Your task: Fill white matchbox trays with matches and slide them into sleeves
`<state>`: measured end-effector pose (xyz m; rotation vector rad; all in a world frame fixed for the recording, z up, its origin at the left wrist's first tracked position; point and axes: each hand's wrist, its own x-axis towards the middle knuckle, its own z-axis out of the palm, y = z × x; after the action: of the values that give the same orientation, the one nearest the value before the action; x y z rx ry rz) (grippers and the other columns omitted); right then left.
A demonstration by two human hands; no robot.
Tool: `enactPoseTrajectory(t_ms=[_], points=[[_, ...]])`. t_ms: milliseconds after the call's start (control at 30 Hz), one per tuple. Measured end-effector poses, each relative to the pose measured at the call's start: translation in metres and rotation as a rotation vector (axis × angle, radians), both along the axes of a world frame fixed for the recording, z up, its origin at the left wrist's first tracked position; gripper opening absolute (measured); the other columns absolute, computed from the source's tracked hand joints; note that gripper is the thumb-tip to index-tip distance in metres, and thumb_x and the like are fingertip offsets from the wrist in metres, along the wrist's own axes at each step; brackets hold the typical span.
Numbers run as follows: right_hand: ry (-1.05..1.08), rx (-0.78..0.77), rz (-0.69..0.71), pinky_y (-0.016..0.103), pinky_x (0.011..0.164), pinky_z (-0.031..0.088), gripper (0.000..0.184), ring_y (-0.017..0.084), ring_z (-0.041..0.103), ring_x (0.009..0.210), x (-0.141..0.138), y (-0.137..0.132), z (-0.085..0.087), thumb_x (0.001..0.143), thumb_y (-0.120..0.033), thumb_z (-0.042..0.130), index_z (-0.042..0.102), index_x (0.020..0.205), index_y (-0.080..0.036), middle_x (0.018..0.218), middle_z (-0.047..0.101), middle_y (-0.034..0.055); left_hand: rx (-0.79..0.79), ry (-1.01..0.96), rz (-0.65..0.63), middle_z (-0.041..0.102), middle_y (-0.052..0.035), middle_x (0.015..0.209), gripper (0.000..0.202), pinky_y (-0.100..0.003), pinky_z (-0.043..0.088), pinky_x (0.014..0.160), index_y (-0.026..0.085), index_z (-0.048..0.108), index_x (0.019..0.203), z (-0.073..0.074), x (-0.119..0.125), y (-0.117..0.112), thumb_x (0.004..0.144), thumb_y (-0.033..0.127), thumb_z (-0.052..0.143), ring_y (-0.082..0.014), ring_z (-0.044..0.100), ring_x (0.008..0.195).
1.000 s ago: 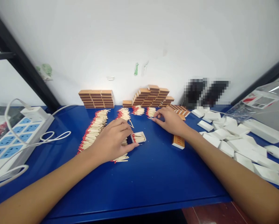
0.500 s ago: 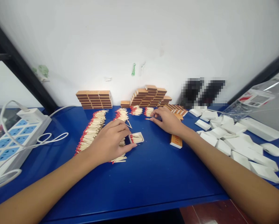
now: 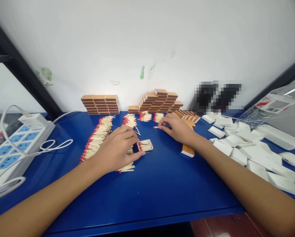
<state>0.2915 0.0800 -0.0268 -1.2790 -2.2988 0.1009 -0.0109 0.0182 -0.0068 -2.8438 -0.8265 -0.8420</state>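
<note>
My left hand [image 3: 119,148] curls around the left side of a small white matchbox tray [image 3: 151,147], thumb at its near edge and fingers at its left end. Red-headed matches [image 3: 145,145] lie inside the tray. My right hand [image 3: 175,127] pinches a single match [image 3: 155,127] just above the table, its red head pointing left. Behind that match lies a small pile of matches [image 3: 158,117]. A long bank of matches [image 3: 98,136] runs beside my left hand, which partly covers another pile. Orange matchbox sleeves [image 3: 187,150] lie under my right wrist, partly hidden.
Stacked matchboxes [image 3: 100,104] and a stepped stack [image 3: 159,101] stand against the wall. Many white trays [image 3: 243,141] are heaped at the right, near a white mouse [image 3: 292,159]. A power strip [image 3: 16,144] with a looping cable lies at the left of the blue table [image 3: 142,197].
My right hand and its match have shifted slightly nearer me, away from the small pile. My left hand stays at the tray. The whole view has moved a little.
</note>
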Motion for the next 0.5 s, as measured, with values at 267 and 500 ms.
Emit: enactPoseTrajectory(t_ms=[267, 500], points=[[-0.074, -0.091, -0.04, 0.041, 0.084, 0.047, 0.013, 0.029, 0.059, 0.096, 0.02, 0.006, 0.008, 0.093, -0.033, 0.069, 0.073, 0.087, -0.023, 0.091, 0.069, 0.0094, -0.026, 0.005, 0.01, 0.076, -0.0095, 0.101, 0.026, -0.044, 0.059, 0.095, 0.017, 0.077, 0.1, 0.001, 0.0, 0.0, 0.094, 0.042, 0.078, -0.0277, 0.068, 0.108], [-0.1, -0.087, -0.076, 0.041, 0.084, 0.047, 0.015, 0.029, 0.06, 0.093, 0.024, 0.008, 0.008, 0.093, -0.031, 0.064, 0.071, 0.083, -0.022, 0.089, 0.069, 0.0097, -0.001, -0.004, 0.001, 0.076, -0.0098, 0.1, 0.027, -0.044, 0.059, 0.093, 0.016, 0.077, 0.098, 0.001, 0.0, -0.001, 0.094, 0.042, 0.077, -0.0273, 0.068, 0.105]])
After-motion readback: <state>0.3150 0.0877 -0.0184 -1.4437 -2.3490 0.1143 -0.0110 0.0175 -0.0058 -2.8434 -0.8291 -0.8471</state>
